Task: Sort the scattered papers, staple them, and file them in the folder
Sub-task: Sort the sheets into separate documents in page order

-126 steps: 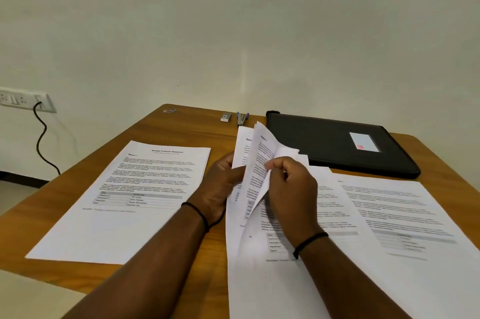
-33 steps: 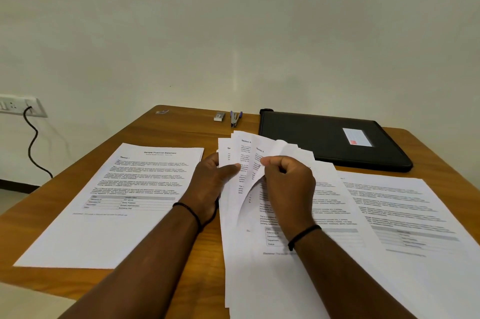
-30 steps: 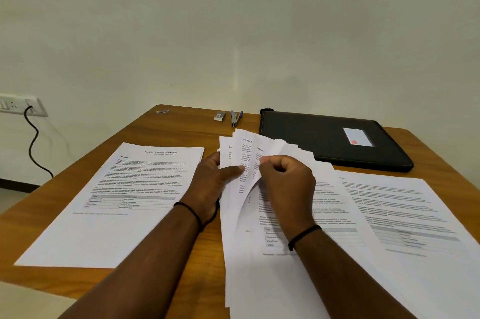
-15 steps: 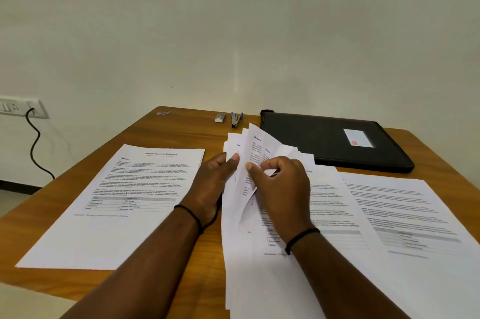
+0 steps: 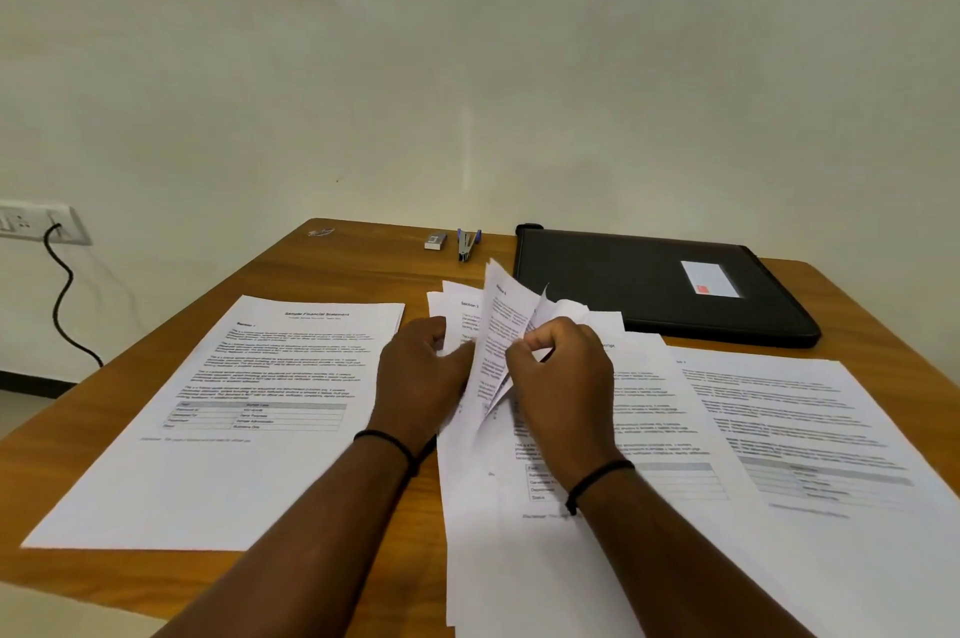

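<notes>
Near edge: fanned stack of white printed sheets [image 5: 519,533] lies on the brown wooden table [image 5: 322,274], long axis running away from the person.
Right hand [image 5: 563,377]: fingers curled, pinching the lifted top corners of a few sheets from that stack; sheets bend upward at the far end.
Left hand [image 5: 421,377]: lies on the stack's left edge, fingers blurred; seems to steady the sheets, hold cannot be told for sure.
Key relation: the lifted sheet tops stand between the two hands, touching the right fingertips [image 5: 524,344]; right hand is the nearer one for peeling the next sheet.
Left pile: single white sheet headed as a financial statement [image 5: 260,403], flat, apart from the stack.
Right pile: another white printed sheet [image 5: 810,429], flat, partly under the stack's edge.
Far: closed black folder [image 5: 649,284] beyond the stack; small blue-and-metal stapler [image 5: 467,245] and small white staple box [image 5: 435,241] just left of it.
Step judged: sorting in hand; stapling and filing not yet begun.
</notes>
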